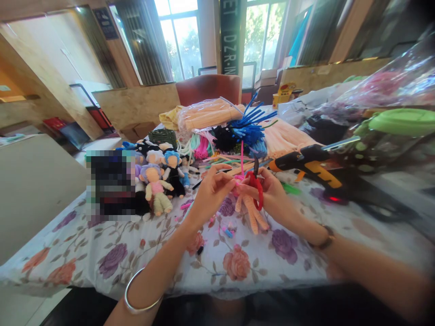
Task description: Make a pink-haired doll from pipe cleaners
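Over the middle of the table, my left hand (213, 192) pinches pink material at the top of a peach doll body (252, 215), whose legs hang down toward the cloth. My right hand (272, 192) is closed around red-handled scissors (258, 192) and its fingertips meet the same pink part. The scissors' dark blades point up. A pink strip (242, 158) rises upright from between the hands. Small pink and blue scraps (229, 232) lie on the flowered cloth below the doll.
Finished dolls (157, 188) crowd the left of the table. Blue stems (249, 127), a wrapped peach bundle (210, 114) and loose peach stems (285, 136) lie behind the hands. An orange-black glue gun (306, 165) and a green-lidded jar (403, 122) are at the right.
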Demonstrator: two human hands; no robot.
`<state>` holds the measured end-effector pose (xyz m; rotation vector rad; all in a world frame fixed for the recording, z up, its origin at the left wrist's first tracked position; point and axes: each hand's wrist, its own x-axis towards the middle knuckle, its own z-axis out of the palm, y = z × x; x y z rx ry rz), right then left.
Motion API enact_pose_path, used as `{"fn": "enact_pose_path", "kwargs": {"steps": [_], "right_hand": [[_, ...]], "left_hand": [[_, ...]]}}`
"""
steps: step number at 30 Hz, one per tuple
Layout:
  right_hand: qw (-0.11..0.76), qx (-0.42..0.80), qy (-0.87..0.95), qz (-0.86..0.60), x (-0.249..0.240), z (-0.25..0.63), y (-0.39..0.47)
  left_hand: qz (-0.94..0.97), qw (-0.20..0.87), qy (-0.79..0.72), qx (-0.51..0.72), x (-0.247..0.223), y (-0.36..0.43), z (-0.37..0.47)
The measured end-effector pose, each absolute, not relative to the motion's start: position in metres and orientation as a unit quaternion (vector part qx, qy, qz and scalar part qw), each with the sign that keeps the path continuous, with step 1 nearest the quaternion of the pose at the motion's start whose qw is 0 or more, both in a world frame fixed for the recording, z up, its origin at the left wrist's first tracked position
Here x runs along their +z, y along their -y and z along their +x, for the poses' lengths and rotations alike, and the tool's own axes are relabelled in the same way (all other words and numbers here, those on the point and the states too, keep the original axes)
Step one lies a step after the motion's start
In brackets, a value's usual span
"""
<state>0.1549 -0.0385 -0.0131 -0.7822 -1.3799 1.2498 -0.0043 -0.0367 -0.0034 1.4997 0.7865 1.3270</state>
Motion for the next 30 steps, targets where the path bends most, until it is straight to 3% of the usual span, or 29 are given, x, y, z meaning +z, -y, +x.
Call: {"fn": "enact_pose_path", "kwargs": {"steps": [30], "right_hand": [[0.567, 0.509, 0.585, -0.277, -0.016, 0.156, 0.038]], "left_hand": [[0.561, 0.559, -0.35, 0.5, -0.002, 0.038, -0.006]]}}
